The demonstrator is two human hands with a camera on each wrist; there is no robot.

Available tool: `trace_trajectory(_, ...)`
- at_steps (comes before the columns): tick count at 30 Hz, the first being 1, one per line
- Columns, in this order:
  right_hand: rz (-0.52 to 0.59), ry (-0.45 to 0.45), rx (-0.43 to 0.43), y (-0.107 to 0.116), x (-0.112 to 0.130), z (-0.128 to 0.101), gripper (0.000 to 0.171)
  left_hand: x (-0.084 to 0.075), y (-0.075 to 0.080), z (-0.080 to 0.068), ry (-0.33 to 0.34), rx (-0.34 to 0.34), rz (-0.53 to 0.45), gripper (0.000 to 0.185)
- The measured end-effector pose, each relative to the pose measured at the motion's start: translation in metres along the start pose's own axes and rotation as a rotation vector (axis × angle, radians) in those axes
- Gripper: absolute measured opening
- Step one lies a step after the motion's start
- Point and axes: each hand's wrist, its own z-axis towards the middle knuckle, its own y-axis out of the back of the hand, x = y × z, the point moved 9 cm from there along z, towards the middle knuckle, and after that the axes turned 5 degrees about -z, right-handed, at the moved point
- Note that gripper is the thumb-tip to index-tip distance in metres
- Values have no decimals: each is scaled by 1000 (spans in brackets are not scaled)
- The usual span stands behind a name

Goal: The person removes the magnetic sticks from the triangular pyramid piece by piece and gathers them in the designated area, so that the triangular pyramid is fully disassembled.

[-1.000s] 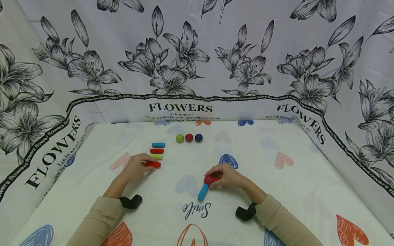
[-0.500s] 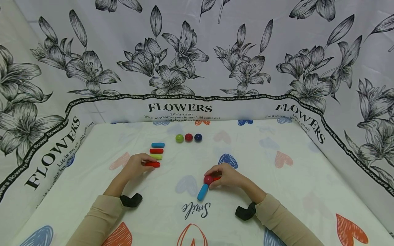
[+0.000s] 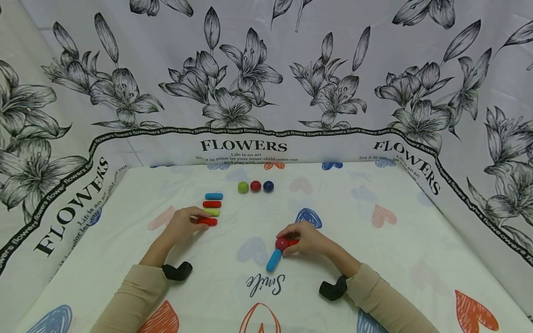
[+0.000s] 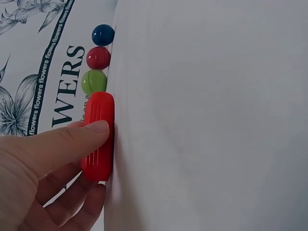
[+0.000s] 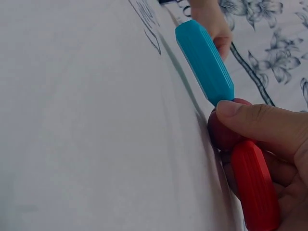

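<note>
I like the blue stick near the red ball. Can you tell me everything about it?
The blue stick is a short, rounded bar with fine ribs along its sides and looks like smooth plastic. It lies slanted on the white cloth above the word Smile. Its far end meets a dark red ball, which the right hand holds together with a red stick.

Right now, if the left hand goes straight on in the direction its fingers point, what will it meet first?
The left hand already pinches a red stick. Its fingers point up and to the right across the cloth, so the yellow-green stick just beyond is probably first, though depth is hard to judge.
</note>
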Motion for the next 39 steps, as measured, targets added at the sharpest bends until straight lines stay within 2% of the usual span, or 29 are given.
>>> trace_trajectory(5,-8,2,8,-1,-1,-1,37,-1,5,-1,-26,-27,-26,22)
trace_trajectory(15,-27,13,-1,0,1,-3,36,-3,9,-3,-16,-20,-30,21)
trace_trajectory(24,-1,8,-27,1,3,-5,36,-12,8,-5,-15,-37,-31,22)
trace_trajectory(32,6,10,-47,2,5,-6,37,-31,-7,-10,-79,-7,-41,22)
trace_trajectory(36,15,4,-56,2,4,-6,37,-38,-21,-12,-85,42,-76,21)
trace_trajectory(39,27,-1,-62,1,4,-6,37,-43,-32,-14,-65,80,-90,20)
